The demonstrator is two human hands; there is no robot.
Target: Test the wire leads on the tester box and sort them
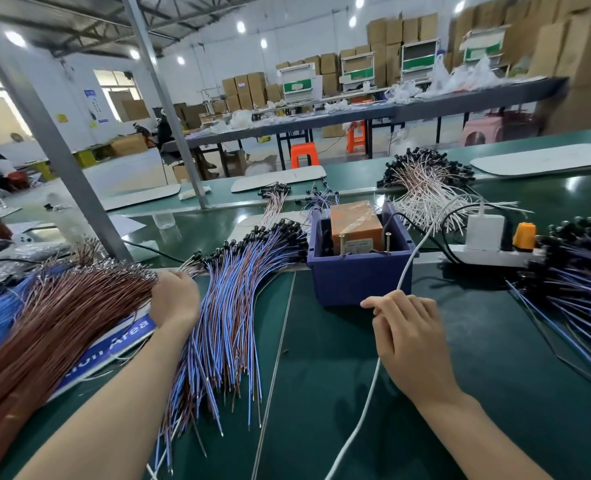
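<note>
The tester box (355, 224), orange and taped, sits in a blue bin (352, 275) at the middle of the green bench, with two screws standing at its front. A fanned pile of blue-and-brown wire leads (231, 299) with black heads lies left of the bin. My left hand (176, 299) rests between that pile and a brown wire bundle (55, 317), its fingers curled into the wires. My right hand (408, 337) lies in front of the bin on a white cable (408, 268), fingers relaxed.
A white power strip (494, 256) with a white adapter and an orange plug sits right of the bin. More leads lie at the right edge (578, 292) and behind (425, 188). A grey post (79, 188) rises at the left. A blue sign (120, 344) lies under the wires.
</note>
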